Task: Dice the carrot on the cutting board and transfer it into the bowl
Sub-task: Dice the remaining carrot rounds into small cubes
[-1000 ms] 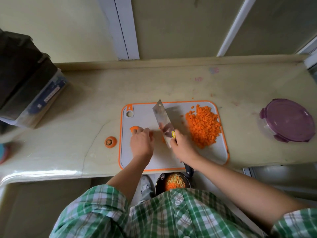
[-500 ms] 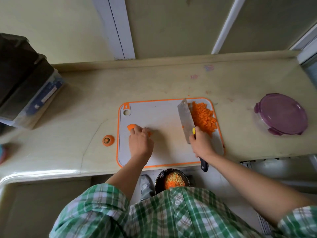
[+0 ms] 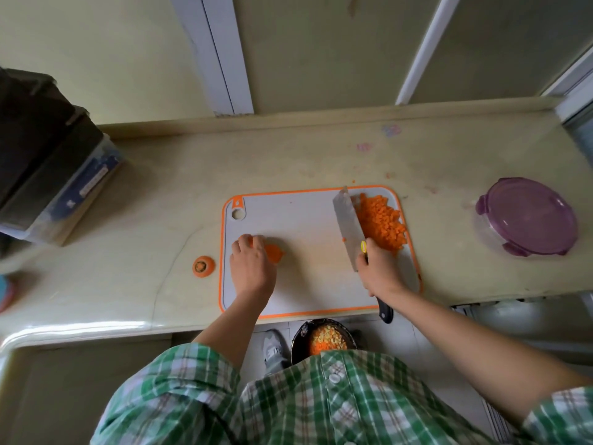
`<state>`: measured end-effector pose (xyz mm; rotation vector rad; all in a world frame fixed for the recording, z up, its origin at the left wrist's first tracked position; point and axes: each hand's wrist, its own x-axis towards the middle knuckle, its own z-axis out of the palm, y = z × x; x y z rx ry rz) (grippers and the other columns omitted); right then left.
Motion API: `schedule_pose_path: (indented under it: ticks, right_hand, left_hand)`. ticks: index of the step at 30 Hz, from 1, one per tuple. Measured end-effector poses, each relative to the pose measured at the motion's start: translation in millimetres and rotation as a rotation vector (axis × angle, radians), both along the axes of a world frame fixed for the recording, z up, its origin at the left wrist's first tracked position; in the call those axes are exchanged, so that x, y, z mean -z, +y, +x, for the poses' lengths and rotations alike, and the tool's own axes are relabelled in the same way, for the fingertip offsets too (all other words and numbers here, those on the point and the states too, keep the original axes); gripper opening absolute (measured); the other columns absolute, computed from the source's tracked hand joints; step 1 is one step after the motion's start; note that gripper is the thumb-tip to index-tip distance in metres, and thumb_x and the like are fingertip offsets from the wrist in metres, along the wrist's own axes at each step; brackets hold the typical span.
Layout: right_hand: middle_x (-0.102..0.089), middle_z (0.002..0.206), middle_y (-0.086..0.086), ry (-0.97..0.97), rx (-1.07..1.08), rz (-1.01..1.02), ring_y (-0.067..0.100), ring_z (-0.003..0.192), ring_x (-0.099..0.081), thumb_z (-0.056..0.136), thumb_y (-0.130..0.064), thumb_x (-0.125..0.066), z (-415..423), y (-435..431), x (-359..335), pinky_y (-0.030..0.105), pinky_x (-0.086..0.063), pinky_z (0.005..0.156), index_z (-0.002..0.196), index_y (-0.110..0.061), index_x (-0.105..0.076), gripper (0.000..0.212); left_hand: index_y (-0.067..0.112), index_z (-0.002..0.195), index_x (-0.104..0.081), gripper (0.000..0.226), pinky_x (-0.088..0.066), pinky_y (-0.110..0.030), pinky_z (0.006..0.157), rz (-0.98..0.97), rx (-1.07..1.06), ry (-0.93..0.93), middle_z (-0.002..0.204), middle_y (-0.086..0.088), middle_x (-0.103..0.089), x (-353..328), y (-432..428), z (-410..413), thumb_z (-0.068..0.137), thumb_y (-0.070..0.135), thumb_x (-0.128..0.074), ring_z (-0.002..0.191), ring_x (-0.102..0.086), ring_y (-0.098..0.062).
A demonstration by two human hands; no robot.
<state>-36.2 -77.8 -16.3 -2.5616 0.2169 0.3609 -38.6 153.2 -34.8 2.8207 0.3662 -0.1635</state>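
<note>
My left hand (image 3: 252,268) lies on the left part of the white plastic cutting board (image 3: 308,226) with the orange rim; its fingers curl over an orange carrot piece (image 3: 275,252) and hold it down on the board. My right hand (image 3: 380,271) is wrapped tight round the black handle of a wide steel knife (image 3: 348,226); the blade leans right up against the left side of the heap of small orange carrot cubes (image 3: 383,224); the heap fills the far right corner of the board; one tiny cube lies alone just left of the blade.

The board lies flat on the pale yellow stone table (image 3: 288,155), near its front edge; a round orange carrot end (image 3: 203,266) sits on the table just left of the board; a clear round box with a purple lid (image 3: 529,216) stands well apart on the right; a clear plastic box (image 3: 69,191) with dark things on top is far to the left.

Below the table edge, by my green checked shirt (image 3: 321,403), a black bowl (image 3: 299,337) holds yellow and orange cubes; a grey shoe (image 3: 272,348) is just beside it on the floor.
</note>
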Motion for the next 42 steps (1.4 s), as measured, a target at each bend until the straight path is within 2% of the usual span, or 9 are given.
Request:
schedule_pose_path:
  ticks: [6, 10, 12, 15, 20, 26, 29, 33, 42]
  right_hand:
    - [-0.055, 0.069, 0.017, 0.064, -0.217, 0.105, 0.028, 0.056, -0.049, 0.093, -0.012, -0.043, -8, 35, -1, 0.057, -0.049, 0.058, 0.095, -0.004, -0.049, 0.01]
    - [-0.054, 0.07, 0.016, 0.037, -0.056, 0.057, 0.033, 0.059, -0.055, 0.094, -0.012, -0.041, -3, 20, 6, 0.057, -0.051, 0.058, 0.093, -0.008, -0.043, 0.005]
    - [-0.056, 0.072, 0.019, 0.021, 0.044, 0.059, 0.04, 0.059, -0.06, 0.094, -0.012, -0.039, 3, 13, 6, 0.054, -0.052, 0.05, 0.091, -0.01, -0.041, 0.005]
    - [-0.055, 0.069, 0.02, 0.021, 0.052, 0.119, 0.035, 0.046, -0.056, 0.093, -0.012, -0.039, 8, 14, 2, 0.048, -0.049, 0.035, 0.087, -0.01, -0.04, 0.007]
    - [-0.055, 0.065, 0.017, 0.032, -0.021, 0.104, 0.04, 0.052, -0.059, 0.093, -0.014, -0.04, 7, 30, 6, 0.051, -0.049, 0.04, 0.089, -0.01, -0.041, 0.007]
    - [-0.056, 0.067, 0.021, 0.046, 0.02, 0.134, 0.039, 0.05, -0.057, 0.096, -0.017, -0.039, 4, 30, 6, 0.051, -0.048, 0.039, 0.095, -0.009, -0.043, 0.009]
    - [-0.056, 0.069, 0.021, 0.06, 0.028, 0.147, 0.038, 0.049, -0.056, 0.097, -0.017, -0.038, 6, 30, 4, 0.05, -0.049, 0.038, 0.098, -0.009, -0.044, 0.01]
    - [-0.055, 0.069, 0.018, 0.078, 0.026, 0.139, 0.035, 0.048, -0.056, 0.097, -0.019, -0.037, 6, 30, 3, 0.048, -0.05, 0.037, 0.096, -0.013, -0.042, 0.008]
    - [-0.055, 0.067, 0.02, 0.03, 0.001, 0.142, 0.042, 0.056, -0.057, 0.094, -0.017, -0.042, 4, 15, 1, 0.052, -0.049, 0.045, 0.086, -0.014, -0.042, 0.009]
  left_hand:
    - [0.013, 0.131, -0.048, 0.052, -0.036, -0.036, 0.098, -0.044, 0.036, -0.022, 0.135, -0.009, -0.047, -3, 14, 2, 0.08, 0.014, -0.06, 0.119, -0.041, -0.032]
    - [0.014, 0.135, -0.049, 0.05, -0.033, -0.033, 0.102, -0.119, 0.021, -0.003, 0.139, -0.008, -0.047, -2, 23, 6, 0.085, 0.007, -0.054, 0.124, -0.04, -0.031]
    - [0.014, 0.134, -0.051, 0.051, -0.036, -0.033, 0.1, -0.14, 0.005, 0.011, 0.134, -0.008, -0.05, -2, 28, 9, 0.085, 0.0, -0.049, 0.122, -0.041, -0.03]
    - [0.015, 0.132, -0.056, 0.051, -0.042, -0.036, 0.091, -0.113, 0.014, 0.017, 0.122, -0.01, -0.052, -1, 34, 12, 0.085, -0.003, -0.045, 0.114, -0.043, -0.03]
    - [0.012, 0.114, -0.061, 0.031, -0.043, -0.038, 0.083, -0.103, -0.025, 0.02, 0.114, -0.011, -0.055, -1, 48, 18, 0.083, 0.01, -0.063, 0.106, -0.045, -0.03]
    - [0.014, 0.096, -0.068, 0.02, -0.04, -0.025, 0.07, -0.494, -0.245, -0.039, 0.089, 0.0, -0.067, -7, 58, 20, 0.08, 0.021, -0.077, 0.08, -0.058, -0.016]
    - [0.013, 0.092, -0.069, 0.022, -0.042, -0.021, 0.068, -0.692, -0.237, 0.005, 0.083, 0.001, -0.066, -9, 53, 24, 0.075, 0.014, -0.081, 0.076, -0.058, -0.015]
    - [0.012, 0.097, -0.069, 0.026, -0.041, -0.008, 0.053, -0.692, -0.096, 0.117, 0.082, -0.001, -0.064, -8, 38, 28, 0.073, 0.01, -0.082, 0.074, -0.057, -0.015]
    - [0.014, 0.089, -0.067, 0.025, -0.051, -0.031, 0.069, -0.712, -0.108, 0.202, 0.082, -0.002, -0.067, -8, -22, 29, 0.073, 0.025, -0.084, 0.076, -0.061, -0.019]
